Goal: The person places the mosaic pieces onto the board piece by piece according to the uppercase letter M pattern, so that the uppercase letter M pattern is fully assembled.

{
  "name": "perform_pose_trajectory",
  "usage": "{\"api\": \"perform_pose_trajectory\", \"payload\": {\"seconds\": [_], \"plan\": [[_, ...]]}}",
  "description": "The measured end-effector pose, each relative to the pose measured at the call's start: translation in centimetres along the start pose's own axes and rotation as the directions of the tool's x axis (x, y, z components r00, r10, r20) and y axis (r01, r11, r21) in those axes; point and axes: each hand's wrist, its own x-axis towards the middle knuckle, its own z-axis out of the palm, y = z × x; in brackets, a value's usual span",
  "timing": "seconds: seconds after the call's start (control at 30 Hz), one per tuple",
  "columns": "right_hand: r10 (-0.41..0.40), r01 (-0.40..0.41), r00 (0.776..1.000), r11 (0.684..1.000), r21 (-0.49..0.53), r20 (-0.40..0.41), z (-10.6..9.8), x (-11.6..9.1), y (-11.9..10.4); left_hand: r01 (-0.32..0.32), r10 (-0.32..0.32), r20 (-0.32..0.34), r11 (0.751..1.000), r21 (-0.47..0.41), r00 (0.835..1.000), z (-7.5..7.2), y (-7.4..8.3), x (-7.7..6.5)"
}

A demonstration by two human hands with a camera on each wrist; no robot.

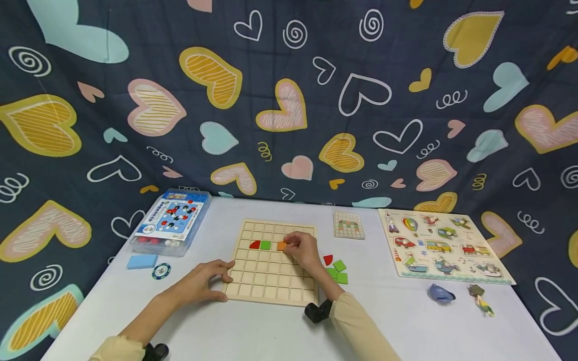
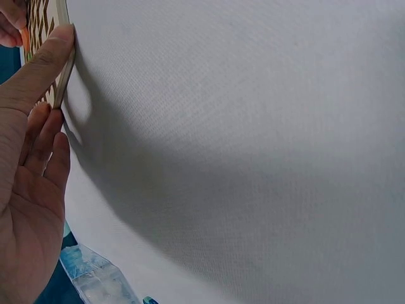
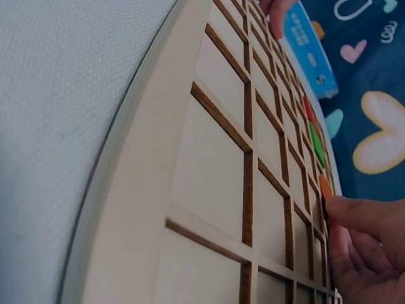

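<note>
A wooden grid board (image 1: 257, 291) lies on the white table. My right hand (image 1: 303, 249) pinches an orange square tile (image 1: 281, 246) at the board's upper rows; thumb and fingertips also hold that orange tile (image 3: 325, 187) in the right wrist view. Left of it, a green square tile (image 1: 265, 245) and a red quarter-round tile (image 1: 255, 244) sit side by side in grid cells. My left hand (image 1: 208, 282) rests against the board's lower left corner, thumb and fingers extended and touching its edges. In the left wrist view the thumb (image 2: 47, 60) lies along the board's edge.
Right of the board are several green tiles (image 1: 339, 265) and a red tile (image 1: 328, 259). Behind them lies a pattern card (image 1: 348, 225). A vehicle puzzle board (image 1: 435, 243), blue figure (image 1: 441, 294) and small doll (image 1: 480, 300) are farther right. Left: plastic case (image 1: 171, 220), blue block (image 1: 142, 261), round chip (image 1: 161, 271).
</note>
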Motion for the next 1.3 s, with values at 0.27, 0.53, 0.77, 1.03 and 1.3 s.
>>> {"api": "perform_pose_trajectory", "payload": {"seconds": [0.27,0.53,0.77,1.03,1.3], "plan": [[-0.012,0.011,0.999,0.999,0.041,0.035,0.4,0.3,-0.2,-0.005,0.005,0.000,1.000,0.000,1.000,0.0,0.1,0.1],[-0.012,0.010,0.999,0.998,0.056,0.039,0.4,0.4,-0.4,-0.020,0.020,-0.007,1.000,0.012,1.000,0.2,0.0,0.3],[0.051,-0.053,0.999,0.994,0.095,0.015,-0.5,-0.1,-0.6,-0.012,0.012,-0.002,1.000,0.000,1.000,0.3,0.1,0.3],[0.166,-0.160,0.986,0.977,0.140,-0.029,-4.0,-2.1,0.2,-0.017,0.017,-0.007,1.000,0.008,1.000,0.5,-0.1,0.1],[0.254,-0.240,0.965,0.955,0.175,-0.060,-8.5,-5.0,2.6,-0.001,0.001,-0.008,1.000,0.002,1.000,0.2,0.0,-0.1]]}}
